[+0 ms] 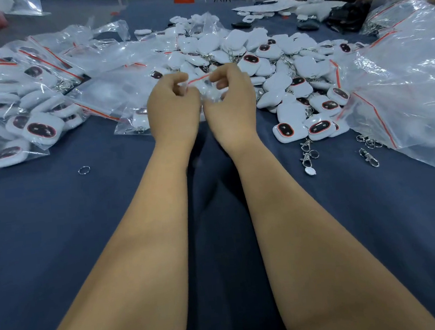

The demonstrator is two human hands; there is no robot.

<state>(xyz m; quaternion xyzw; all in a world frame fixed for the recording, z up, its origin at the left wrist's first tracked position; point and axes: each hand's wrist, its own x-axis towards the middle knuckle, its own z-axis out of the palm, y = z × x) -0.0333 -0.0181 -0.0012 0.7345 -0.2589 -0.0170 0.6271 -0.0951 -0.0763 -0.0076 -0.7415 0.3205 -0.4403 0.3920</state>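
Pinching the small clear bag (204,88) by its red strip, left hand (173,108) and right hand (231,100) curl, contents apparently white.

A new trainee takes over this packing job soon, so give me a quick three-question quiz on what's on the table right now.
1. True or false: the left hand and the right hand both pinch the small clear bag with the red strip.
2. Where does the loose key ring lie? A. on the blue cloth, left of the left forearm; B. inside a sealed bag; C. hooked on a finger.
3. Fill in: the bagged gadgets lie to the ___ of the hands.
Key: 1 true; 2 A; 3 left.
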